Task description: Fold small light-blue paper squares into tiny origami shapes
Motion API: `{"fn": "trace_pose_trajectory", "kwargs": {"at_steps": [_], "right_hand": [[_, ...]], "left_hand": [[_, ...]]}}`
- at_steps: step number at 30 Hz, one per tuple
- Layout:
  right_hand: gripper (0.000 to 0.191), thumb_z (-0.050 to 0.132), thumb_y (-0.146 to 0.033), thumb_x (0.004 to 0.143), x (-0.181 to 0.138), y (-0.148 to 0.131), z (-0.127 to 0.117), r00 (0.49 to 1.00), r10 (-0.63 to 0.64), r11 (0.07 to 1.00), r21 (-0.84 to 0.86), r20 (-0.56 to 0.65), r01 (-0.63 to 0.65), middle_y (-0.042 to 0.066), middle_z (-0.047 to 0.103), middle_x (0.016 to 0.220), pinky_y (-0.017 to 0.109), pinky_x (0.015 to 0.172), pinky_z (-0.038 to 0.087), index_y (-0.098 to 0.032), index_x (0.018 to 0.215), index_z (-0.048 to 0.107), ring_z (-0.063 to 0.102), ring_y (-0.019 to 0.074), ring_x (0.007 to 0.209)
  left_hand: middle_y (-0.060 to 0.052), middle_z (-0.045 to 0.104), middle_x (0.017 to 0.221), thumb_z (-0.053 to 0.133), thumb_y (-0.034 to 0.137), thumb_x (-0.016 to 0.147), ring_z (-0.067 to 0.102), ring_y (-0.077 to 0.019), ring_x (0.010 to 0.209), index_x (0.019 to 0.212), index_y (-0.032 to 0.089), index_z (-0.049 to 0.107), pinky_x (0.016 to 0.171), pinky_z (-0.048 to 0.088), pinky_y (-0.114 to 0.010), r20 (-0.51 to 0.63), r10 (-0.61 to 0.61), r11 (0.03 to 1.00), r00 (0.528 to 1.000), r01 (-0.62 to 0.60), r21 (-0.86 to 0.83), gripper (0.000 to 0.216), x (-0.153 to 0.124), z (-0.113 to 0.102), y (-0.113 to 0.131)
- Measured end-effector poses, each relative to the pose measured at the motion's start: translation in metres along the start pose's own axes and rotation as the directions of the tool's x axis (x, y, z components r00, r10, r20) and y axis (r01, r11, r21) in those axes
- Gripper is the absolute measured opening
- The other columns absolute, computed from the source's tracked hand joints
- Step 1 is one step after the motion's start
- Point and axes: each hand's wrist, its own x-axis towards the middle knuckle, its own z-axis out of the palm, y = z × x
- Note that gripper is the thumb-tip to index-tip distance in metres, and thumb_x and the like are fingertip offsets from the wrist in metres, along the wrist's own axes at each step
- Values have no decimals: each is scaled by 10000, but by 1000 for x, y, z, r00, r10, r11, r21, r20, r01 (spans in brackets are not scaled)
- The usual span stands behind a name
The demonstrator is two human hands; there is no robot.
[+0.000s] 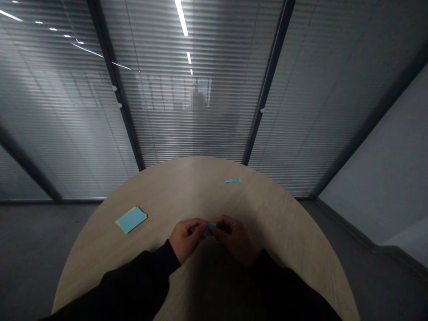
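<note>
Pinching small blue piece (210, 229) over round wooden table (284, 232): fingers of left hand (185, 238) and right hand (236, 240) clamped on it from 9 and 3 o'clock. Blue-topped paper stack (133, 220) at 9 o'clock, farther out; small light-blue shapes (233, 181) at 1 o'clock. Both on tabletop.

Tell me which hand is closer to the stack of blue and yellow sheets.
Left. The left hand sits to the right of the stack, apart from it; the right hand is farther right, beyond the left one. Both hold a small blue piece.
</note>
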Motion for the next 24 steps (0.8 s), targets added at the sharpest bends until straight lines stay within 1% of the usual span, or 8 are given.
{"fn": "trace_pose_trajectory", "kwargs": {"at_steps": [3, 8, 12, 16, 19, 24], "right_hand": [[288, 644, -437, 826, -1, -2, -1, 999, -8, 1000, 6, 41, 7, -27, 537, 650, 229, 569, 381, -156, 765, 619, 491, 115, 606], [300, 634, -448, 834, -1, -3, 0, 997, 9, 1000, 3, 83, -9, -11, 565, 676, 241, 598, 398, -150, 801, 637, 515, 130, 632], [271, 641, -423, 831, -2, -4, 1, 997, -2, 1000, 4, 76, 2, -14, 564, 675, 240, 598, 397, -155, 797, 633, 516, 130, 636], [257, 632, -406, 833, -3, -6, 3, 995, 3, 997, 71, 98, -10, -7, 579, 676, 246, 609, 405, -153, 788, 625, 531, 134, 641], [263, 623, -411, 834, -2, -6, 3, 995, 6, 996, 83, 102, -15, -2, 586, 681, 252, 622, 413, -150, 798, 622, 539, 136, 643], [270, 599, -417, 851, -1, -3, 2, 997, 4, 999, 35, 71, -7, -4, 581, 682, 247, 616, 414, -151, 809, 618, 535, 132, 642]], "left_hand": [[-26, 636, 634, 617, 508, 796, 537, -118, 558, 858, 121, 688, 539, 392, -224, 3, -9, 999, 1000, 9, -33, 398, 1, 1, 0], [-4, 604, 586, 619, 511, 792, 512, -111, 526, 792, 131, 656, 529, 376, -221, -16, -8, 1000, 1000, 8, -21, 383, 0, 1, -1], [4, 580, 571, 619, 523, 784, 491, -110, 517, 760, 142, 644, 507, 353, -217, -29, 31, 1000, 999, -31, -2, 383, 0, 1, -1], [12, 559, 564, 615, 562, 778, 475, -100, 510, 718, 151, 595, 500, 353, -211, -16, 73, 994, 997, -74, -80, 416, 0, 2, -1], [14, 557, 572, 617, 571, 777, 468, -95, 502, 733, 151, 586, 493, 350, -208, 1, 55, 991, 998, -54, -124, 423, 0, 3, -1], [15, 555, 574, 631, 556, 774, 465, -96, 506, 783, 142, 611, 488, 347, -207, 0, -2, 994, 1000, 2, -107, 415, 0, 5, 1]]}}
